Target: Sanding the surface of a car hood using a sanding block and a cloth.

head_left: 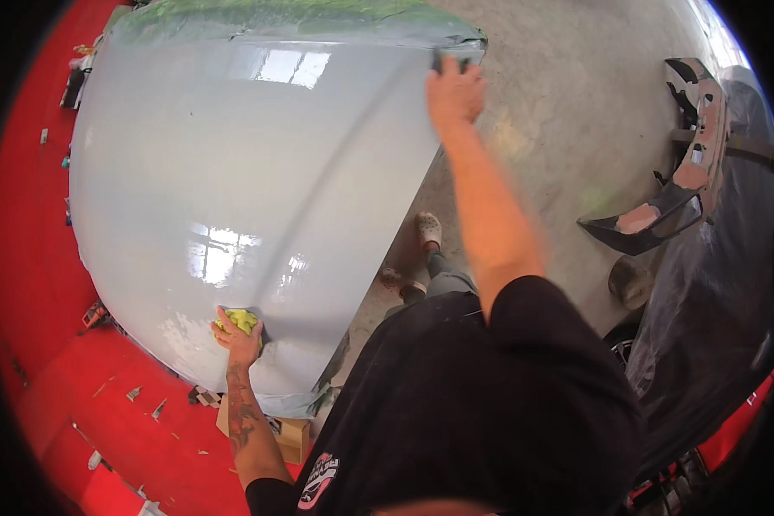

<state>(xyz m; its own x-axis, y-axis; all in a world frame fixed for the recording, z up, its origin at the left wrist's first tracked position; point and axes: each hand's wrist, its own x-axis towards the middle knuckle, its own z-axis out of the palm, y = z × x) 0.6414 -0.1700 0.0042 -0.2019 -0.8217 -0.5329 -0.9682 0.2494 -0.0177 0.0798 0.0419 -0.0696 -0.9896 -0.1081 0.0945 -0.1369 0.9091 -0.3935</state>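
A large, smooth light-grey car panel (318,172), shaped like a bonnet, spreads before me with window reflections on its glossy surface. My left hand (240,342) presses a crumpled yellow-green cloth (242,320) onto the panel's near left part, fingers closed over it. At the far right corner, my right hand (456,96), arm stretched out and slightly blurred, grips a dark block (439,60) against the surface. The fingers hide most of that block, so its exact kind is unclear.
Green-tinted masking film (318,19) covers the panel's far edge. To the right, a partly stripped bumper (705,163) stands near a plastic-draped dark shape (705,292). A cardboard box (294,440) sits by the near left edge. Red surface (34,258) with scattered bits lies left.
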